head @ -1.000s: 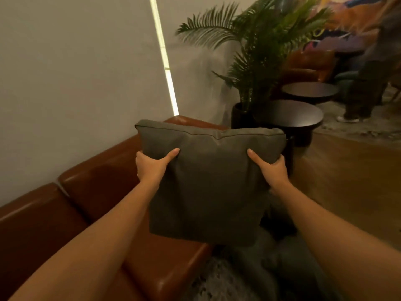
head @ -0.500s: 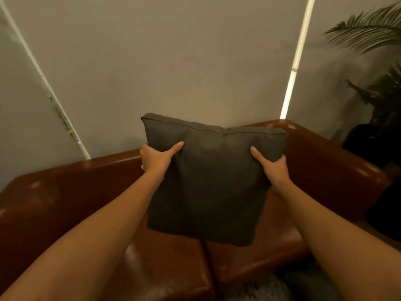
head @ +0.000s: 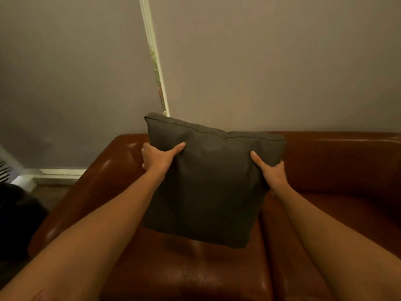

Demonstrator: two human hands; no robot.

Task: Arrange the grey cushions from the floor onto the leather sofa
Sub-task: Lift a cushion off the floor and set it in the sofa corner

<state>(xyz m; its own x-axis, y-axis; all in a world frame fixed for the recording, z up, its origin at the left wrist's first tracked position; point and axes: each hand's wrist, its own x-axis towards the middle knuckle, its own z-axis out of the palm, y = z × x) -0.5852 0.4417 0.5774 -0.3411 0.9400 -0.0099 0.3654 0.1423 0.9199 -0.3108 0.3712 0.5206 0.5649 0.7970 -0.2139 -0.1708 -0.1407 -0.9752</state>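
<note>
We held the grey cushion (head: 208, 183) upright in the air over the left end seat of the leather sofa (head: 195, 270), clear of the leather. Our left hand (head: 159, 158) and right hand (head: 272, 173) each pinched a side edge near the top corners, thumbs dimpling the front. It looked light, soft and floppy, so gripping both sides suited it.

Fingers behind cushion (head: 208, 187) (both hands (head: 159, 158) (head: 274, 174)); dark blur (head: 17, 213), perhaps furniture.

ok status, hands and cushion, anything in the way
Left hand and right hand grip the cushion by its sides. Cushion upright over the sofa seat, not set down. Seat below shows nothing in the way.
</note>
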